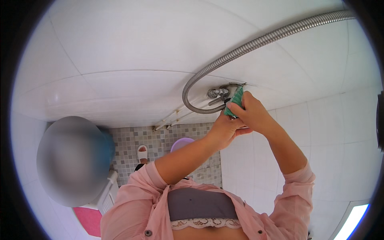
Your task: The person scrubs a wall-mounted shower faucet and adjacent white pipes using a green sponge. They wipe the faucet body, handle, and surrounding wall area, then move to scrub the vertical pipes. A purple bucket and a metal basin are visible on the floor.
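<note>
Against the white tiled wall, my right hand (pixel 253 115) pinches a green scouring pad (pixel 235 101) between thumb and fingers. The pad presses against a chrome shower tap (pixel 218 93) fixed to the wall, covering part of it. Just below, my left hand (pixel 225 130) is closed beside the tap, its fingers curled under the right hand; whatever they grip is hidden. A ribbed metal shower hose (pixel 248 45) loops from the upper right down to the tap, ending close to both hands.
White pipes (pixel 173 116) run along the wall below the tap. A lilac basin (pixel 182 144) stands on the mosaic-tiled floor (pixel 128 138). At left are a blue tub (pixel 107 144), partly behind a blurred patch, and a pink panel (pixel 89 220). A white slipper (pixel 142 152) shows on a foot.
</note>
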Demonstrator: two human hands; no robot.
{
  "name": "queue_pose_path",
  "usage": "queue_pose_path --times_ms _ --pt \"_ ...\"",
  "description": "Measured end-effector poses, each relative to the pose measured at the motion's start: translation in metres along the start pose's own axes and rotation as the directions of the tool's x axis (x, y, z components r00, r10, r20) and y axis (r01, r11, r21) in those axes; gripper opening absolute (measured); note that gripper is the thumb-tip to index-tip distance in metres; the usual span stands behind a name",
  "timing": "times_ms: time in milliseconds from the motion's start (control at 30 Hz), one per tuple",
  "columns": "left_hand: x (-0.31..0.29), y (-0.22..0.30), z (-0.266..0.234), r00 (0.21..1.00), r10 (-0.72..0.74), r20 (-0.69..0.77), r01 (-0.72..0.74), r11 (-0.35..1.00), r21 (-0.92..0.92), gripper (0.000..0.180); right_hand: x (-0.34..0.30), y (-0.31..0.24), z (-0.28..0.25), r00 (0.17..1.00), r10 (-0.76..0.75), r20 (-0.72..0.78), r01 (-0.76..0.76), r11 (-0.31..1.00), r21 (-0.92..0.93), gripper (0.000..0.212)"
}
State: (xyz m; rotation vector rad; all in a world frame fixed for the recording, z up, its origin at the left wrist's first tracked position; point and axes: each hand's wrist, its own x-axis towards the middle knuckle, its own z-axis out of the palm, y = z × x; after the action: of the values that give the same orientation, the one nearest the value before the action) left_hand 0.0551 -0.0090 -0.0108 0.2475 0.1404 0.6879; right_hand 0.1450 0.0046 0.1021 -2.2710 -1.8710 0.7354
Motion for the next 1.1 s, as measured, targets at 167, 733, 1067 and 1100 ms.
queue_pose_path --times_ms 167,733,1067,1100 --pt "0.005 -0.004 -0.005 1.000 0.015 0.003 -0.015 1.000 0.023 0.029 0.010 -0.003 0.008 0.994 0.061 -0.092 -0.069 0.994 -0.086 0.047" --pt "0.001 0.000 -0.003 0.998 0.052 0.021 -0.052 0.999 -0.017 0.064 0.006 -0.022 0.020 0.990 -0.071 -0.122 0.005 0.880 -0.475 0.026" --pt "0.001 0.006 -0.004 0.999 -0.041 0.009 0.041 0.999 0.025 0.037 0.011 0.056 0.005 0.995 0.010 0.103 -0.026 0.987 0.156 0.004" --pt "-0.001 0.007 -0.004 0.998 -0.057 0.026 0.056 0.998 0.029 0.036 0.005 0.047 -0.003 0.988 0.065 0.139 -0.082 0.990 0.118 0.006"
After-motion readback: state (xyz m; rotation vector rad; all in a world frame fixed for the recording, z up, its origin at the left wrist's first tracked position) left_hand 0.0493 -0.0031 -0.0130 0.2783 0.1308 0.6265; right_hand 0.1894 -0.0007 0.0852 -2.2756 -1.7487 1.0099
